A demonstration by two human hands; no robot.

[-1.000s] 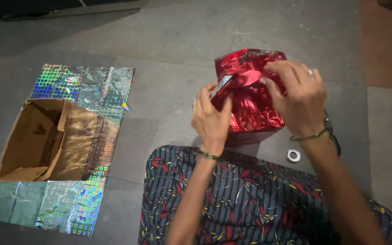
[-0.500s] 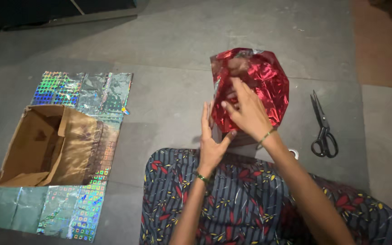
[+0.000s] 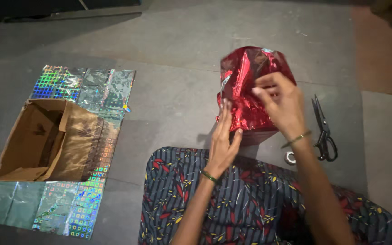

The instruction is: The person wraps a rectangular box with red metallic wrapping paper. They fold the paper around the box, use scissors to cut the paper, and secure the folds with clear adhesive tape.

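Observation:
A box wrapped in shiny red foil paper (image 3: 247, 86) stands on the grey floor in front of my lap. My left hand (image 3: 223, 143) lies flat against its near left side, fingers straight and pointing up. My right hand (image 3: 281, 103) presses and pinches the red foil on the near right face, fingers curled. A small strip of clear tape (image 3: 225, 82) shows on the foil's left edge.
Black scissors (image 3: 324, 129) lie on the floor right of the box, and a small tape roll (image 3: 290, 158) sits by my right forearm. At the left an open cardboard box (image 3: 46, 140) rests on a silver holographic wrapping sheet (image 3: 85, 90). My patterned skirt (image 3: 237, 199) fills the bottom.
My right hand slid from the box's middle to its right side on the foil. My left hand stayed flat at the left side. The view shifted slightly.

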